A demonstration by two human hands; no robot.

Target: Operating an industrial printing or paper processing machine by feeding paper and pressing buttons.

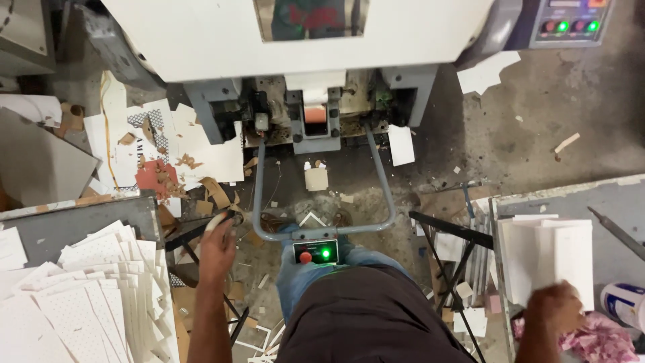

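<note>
L hand (217,250): fingers (216,222) curled round a small white card piece (219,218), pinched at its tip, held over the littered floor just rt of the fanned pile of white dotted card sheets (101,289) on the grey left surface (80,215).

R hand (552,308): blurred, knuckles up, resting on near edge of the stack of plain white card blanks (545,259) on the grey right surface (571,198); can't tell how far fingers are open or if they grip a sheet. Crumpled pink cloth (601,339) just beside it, white round tub (625,302) beyond.

Between knees: small black control box w/ red button and green lamp (316,253), on grey bent-tube bar (322,232) running up to the white-and-grey press machine (302,40). Card scraps across floor.
</note>
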